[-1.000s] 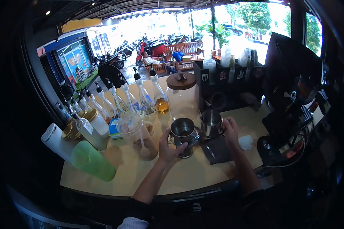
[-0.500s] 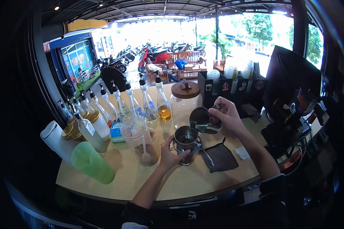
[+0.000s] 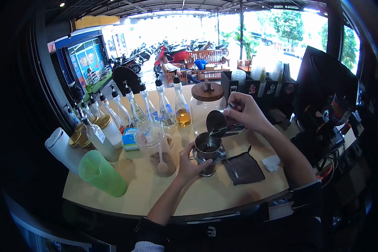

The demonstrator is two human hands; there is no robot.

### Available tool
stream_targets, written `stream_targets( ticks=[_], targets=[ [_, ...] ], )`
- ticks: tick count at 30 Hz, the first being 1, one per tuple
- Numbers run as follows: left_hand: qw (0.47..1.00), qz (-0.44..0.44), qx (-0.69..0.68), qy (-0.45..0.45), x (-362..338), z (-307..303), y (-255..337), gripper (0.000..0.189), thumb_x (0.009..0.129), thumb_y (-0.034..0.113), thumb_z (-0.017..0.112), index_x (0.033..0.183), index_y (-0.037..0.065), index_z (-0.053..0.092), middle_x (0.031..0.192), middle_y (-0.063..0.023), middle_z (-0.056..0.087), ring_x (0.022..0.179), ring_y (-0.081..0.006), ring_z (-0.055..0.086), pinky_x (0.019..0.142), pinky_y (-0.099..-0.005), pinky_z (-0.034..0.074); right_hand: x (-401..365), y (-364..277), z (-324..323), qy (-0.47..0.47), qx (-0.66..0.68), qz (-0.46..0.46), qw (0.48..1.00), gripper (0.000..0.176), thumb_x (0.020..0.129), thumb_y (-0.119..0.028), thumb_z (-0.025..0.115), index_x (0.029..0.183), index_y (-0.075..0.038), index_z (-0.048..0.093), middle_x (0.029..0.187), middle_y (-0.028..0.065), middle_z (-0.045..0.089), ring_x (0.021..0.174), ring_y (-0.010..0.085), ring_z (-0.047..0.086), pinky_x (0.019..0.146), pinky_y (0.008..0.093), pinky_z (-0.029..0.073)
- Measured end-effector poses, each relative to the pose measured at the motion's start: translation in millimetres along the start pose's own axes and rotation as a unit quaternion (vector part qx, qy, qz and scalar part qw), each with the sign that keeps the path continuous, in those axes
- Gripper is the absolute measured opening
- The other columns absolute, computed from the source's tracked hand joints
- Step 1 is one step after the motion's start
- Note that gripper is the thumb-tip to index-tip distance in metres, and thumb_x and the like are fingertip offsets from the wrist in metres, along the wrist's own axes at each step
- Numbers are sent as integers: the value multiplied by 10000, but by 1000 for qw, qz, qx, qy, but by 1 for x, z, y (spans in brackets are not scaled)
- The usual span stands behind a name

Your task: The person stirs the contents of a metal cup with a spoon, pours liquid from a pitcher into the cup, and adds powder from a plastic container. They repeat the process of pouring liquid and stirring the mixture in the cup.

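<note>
My left hand (image 3: 190, 165) curls around a metal coffee dripper (image 3: 206, 148), which stands on a metal cup (image 3: 207, 171) on the counter. My right hand (image 3: 247, 111) grips a metal pitcher (image 3: 216, 124) by its handle side. The pitcher is tipped, its spout right over the dripper's open top. Whether liquid is running out cannot be made out. Just right of the dripper, a dark cloth (image 3: 244, 169) lies flat with a thin metal handle over it. To the left is a clear jar (image 3: 150, 145) holding brown powder and a scoop.
Pump bottles (image 3: 167, 110) line the back left. A wooden-lidded jar (image 3: 207, 91) stands behind the pitcher. A green jug (image 3: 101, 174) is at front left, and a crumpled tissue (image 3: 271, 163) lies right. A cup holder (image 3: 260, 89) and dark monitor (image 3: 323, 82) stand at back right.
My right hand has tipped the pitcher further, bringing its spout lower over the dripper. My left hand keeps its hold. The whole view has shifted slightly.
</note>
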State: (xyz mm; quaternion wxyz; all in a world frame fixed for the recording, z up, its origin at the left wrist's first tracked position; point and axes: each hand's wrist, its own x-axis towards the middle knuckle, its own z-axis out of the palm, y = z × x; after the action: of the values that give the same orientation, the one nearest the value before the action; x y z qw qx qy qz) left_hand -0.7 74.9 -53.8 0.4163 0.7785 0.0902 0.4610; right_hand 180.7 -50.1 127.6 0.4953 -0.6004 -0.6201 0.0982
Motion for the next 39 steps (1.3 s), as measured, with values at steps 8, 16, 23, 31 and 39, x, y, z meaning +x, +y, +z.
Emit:
stream_targets(
  ticks=[8,16,23,31,39],
  targets=[
    [1000,0,9,-4,-1,0,-1,703,607,330,833,1176,17,565,1029,-116,654,989,-237,615,902,-369,461,1,-5,0,-8,3,-19,1000,227,813,-68,682,770,-55,459,676,-72,394,618,-20,359,520,180,298],
    [1000,-7,0,0,-1,1,-3,707,604,329,831,1179,16,564,1023,-121,660,994,-246,620,907,-371,460,4,-2,4,-39,-26,-1,999,129,841,-23,635,840,-19,506,693,-10,554,623,29,582,547,184,492],
    [1000,-7,-12,1,0,1,1,710,600,343,833,1171,12,571,1028,-125,661,1002,-251,621,908,-375,461,3,-2,3,-41,-32,-12,999,147,856,-14,625,839,-15,479,704,19,586,661,59,633,581,206,540],
    [1000,4,-1,6,-1,2,-3,712,603,359,837,1158,-3,575,1030,-130,661,1007,-256,622,905,-376,464,0,-5,-4,-32,-60,-12,998,186,847,-40,649,828,-24,465,658,-12,540,604,2,553,522,175,469],
    [1000,-1,-4,4,0,1,3,698,609,363,832,1155,11,578,1026,-126,662,991,-251,622,902,-376,461,1,-7,-4,-18,-64,-9,998,193,836,-40,655,824,-27,463,643,-28,529,598,-16,523,508,162,427]
  ],
)
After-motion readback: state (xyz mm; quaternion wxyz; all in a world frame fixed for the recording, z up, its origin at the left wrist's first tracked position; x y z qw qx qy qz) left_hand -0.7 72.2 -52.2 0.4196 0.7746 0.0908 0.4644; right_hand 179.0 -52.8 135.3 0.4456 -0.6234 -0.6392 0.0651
